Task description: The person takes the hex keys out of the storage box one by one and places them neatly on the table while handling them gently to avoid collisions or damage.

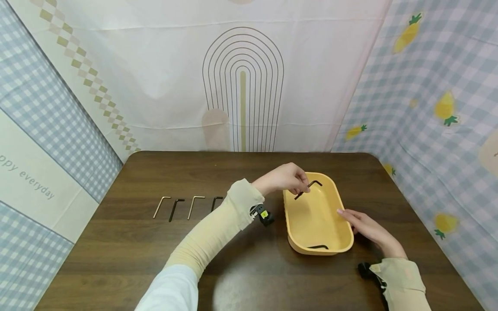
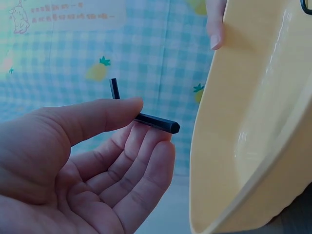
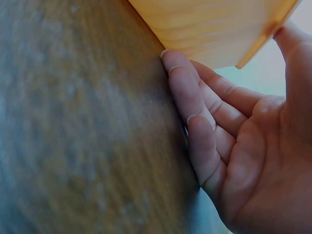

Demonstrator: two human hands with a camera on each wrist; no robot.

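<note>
My left hand (image 1: pixel 285 178) pinches a black hex key (image 2: pixel 158 123) between thumb and fingertips, above the far left part of a yellow plastic bin (image 1: pixel 316 216). In the left wrist view the key's short arm (image 2: pixel 114 88) points up behind the thumb. My right hand (image 1: pixel 368 228) grips the bin's right side, thumb at the rim and the other fingers outside, low by the tabletop in the right wrist view. Another black hex key (image 1: pixel 320 247) lies inside the bin at its near end.
Left of the bin, a row of hex keys lies on the dark wooden table (image 1: pixel 116 255): a brass one (image 1: pixel 157 208), a black one (image 1: pixel 173 210), another brass one (image 1: pixel 192 207) and another black one (image 1: pixel 214 203), partly behind my left forearm. Printed curtains hang behind the table.
</note>
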